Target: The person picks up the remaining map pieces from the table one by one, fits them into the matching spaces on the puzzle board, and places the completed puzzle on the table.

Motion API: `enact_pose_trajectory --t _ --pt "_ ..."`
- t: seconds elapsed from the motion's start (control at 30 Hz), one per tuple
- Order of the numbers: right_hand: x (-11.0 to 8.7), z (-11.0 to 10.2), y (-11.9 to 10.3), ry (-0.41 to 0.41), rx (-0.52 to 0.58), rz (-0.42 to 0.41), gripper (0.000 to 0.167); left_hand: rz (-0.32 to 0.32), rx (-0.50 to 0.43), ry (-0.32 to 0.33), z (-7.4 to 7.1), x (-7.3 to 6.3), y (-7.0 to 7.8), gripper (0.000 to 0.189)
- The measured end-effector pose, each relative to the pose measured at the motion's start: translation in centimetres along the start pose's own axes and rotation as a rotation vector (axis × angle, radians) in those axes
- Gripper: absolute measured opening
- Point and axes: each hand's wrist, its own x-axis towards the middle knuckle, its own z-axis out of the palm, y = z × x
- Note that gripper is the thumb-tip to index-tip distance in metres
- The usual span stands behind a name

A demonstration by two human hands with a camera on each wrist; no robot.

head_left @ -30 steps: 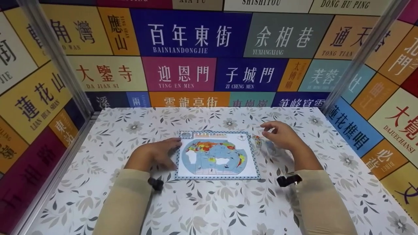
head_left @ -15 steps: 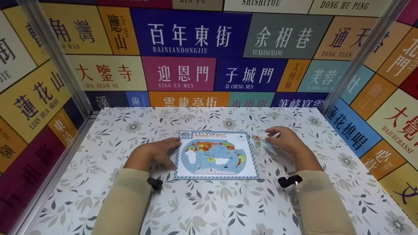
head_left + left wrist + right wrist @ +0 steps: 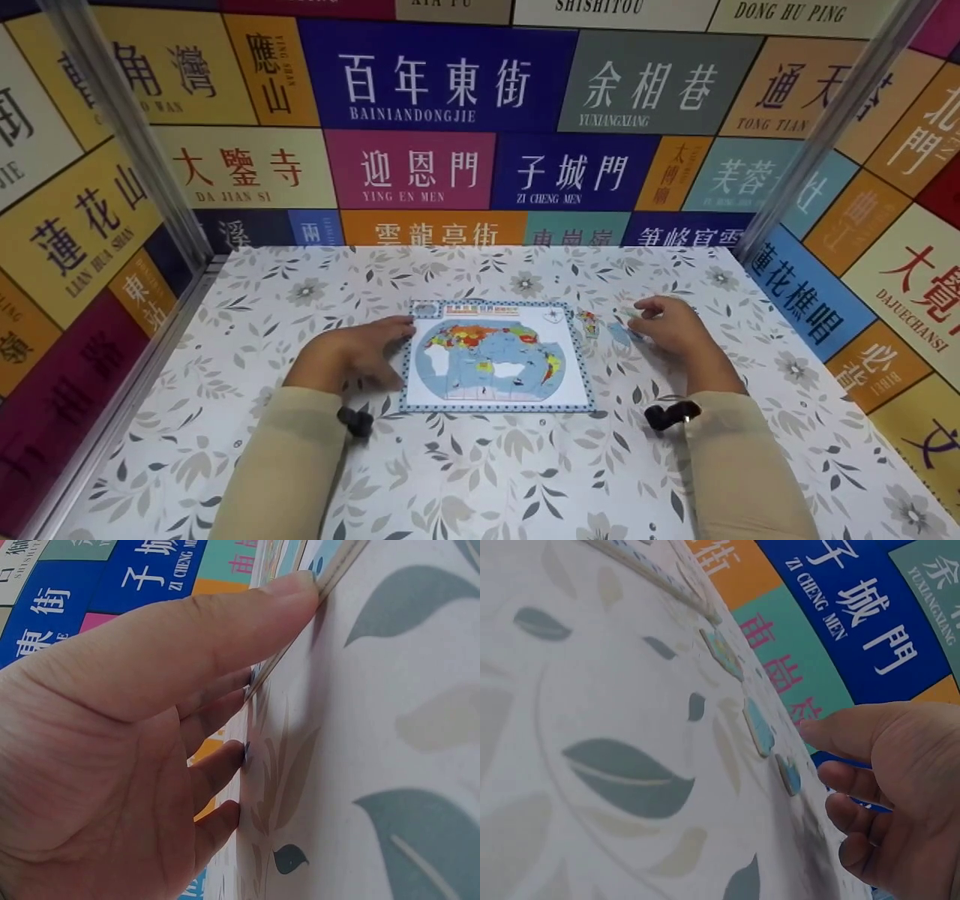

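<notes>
A world map puzzle board (image 3: 577,394) with a dotted blue border lies flat on the table, with white unfilled gaps in its map. My left hand (image 3: 364,352) is at the board's left side; in the left wrist view its thumb (image 3: 247,615) touches the board's edge and the fingers are spread. To the right of the board lie a multicoloured puzzle piece (image 3: 589,325) and a blue puzzle piece (image 3: 620,334). My right hand (image 3: 667,322) hovers close by them, fingers loosely bent around nothing. A small blue puzzle piece (image 3: 788,774) lies nearest its fingertips in the right wrist view.
The table (image 3: 480,480) wears a white cloth printed with grey leaves and flowers. Behind it stands a wall of coloured name panels (image 3: 439,75), with metal posts (image 3: 154,150) at the corners.
My right hand has drawn back to the right and slightly down, uncovering the loose puzzle pieces beside the board. The left hand and the board stay put.
</notes>
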Motion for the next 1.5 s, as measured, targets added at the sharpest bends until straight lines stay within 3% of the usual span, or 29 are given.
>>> enact_pose_trajectory --t 0.4,0.57,0.9,1.5 --pt "0.11 0.51 0.7 -0.002 -0.064 0.055 0.07 0.006 0.004 0.009 0.16 0.09 -0.25 0.108" --pt "0.16 0.78 0.64 0.01 -0.102 0.077 0.069 0.045 0.029 0.016 0.25 0.21 -0.36 0.107" --pt "0.08 0.44 0.31 0.005 -0.067 0.151 0.062 0.041 0.009 0.013 0.23 0.24 -0.3 0.108" --pt "0.11 0.5 0.39 0.026 -0.08 0.13 0.057 0.05 -0.009 0.019 0.33 0.21 -0.31 0.106"
